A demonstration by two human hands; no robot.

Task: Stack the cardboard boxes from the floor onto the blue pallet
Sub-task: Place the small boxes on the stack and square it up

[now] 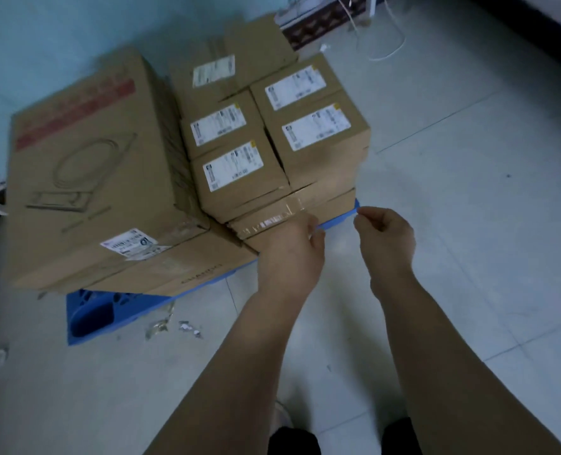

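Note:
A blue pallet (90, 315) lies on the tiled floor and carries several cardboard boxes. A large printed box (85, 178) stands on its left part. Small labelled boxes (239, 178) sit in two stacks on a flat taped box (272, 215). My left hand (293, 247) is at the front corner of that flat box; its fingers curl out of sight behind the hand. My right hand (387, 238) hovers just right of the pallet's blue corner (356, 206), with its fingers curled in and nothing visible in them.
A long low box (187, 274) lies along the pallet's front edge. Scraps of tape and paper (174, 326) litter the floor in front. White cables (387, 44) trail at the back right. Bare tiles stretch to the right. A shoe (282, 418) shows at the bottom.

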